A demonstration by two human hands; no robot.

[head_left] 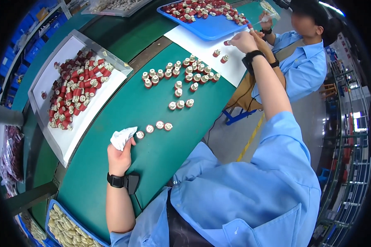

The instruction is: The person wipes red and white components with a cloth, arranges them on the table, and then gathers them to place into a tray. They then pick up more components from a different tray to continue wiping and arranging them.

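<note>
Down at the lower left of the frame, the left hand [119,159] is closed, thumb and fingers bunched around one white cloth [123,138]. Just beside it stand four red-and-silver parts [149,129] in a loose row on the green table [111,173]! Up at the upper right, the right hand [243,42] has its fingers nearly together, pinching one small red part [226,43]; whether that is lifted off the white sheet [193,44] I can't tell. Two upright parts [220,56] stand on the sheet, near that hand. Centre frame, three more [180,104] line up, and above them a crowd [197,77] of roughly two dozen, too tight for an exact count. Two heaps, uncountable: one in the blue tray [213,33], top centre, one in the white-lined tray [80,138], left. One co-worker [303,61], upper right.
</note>
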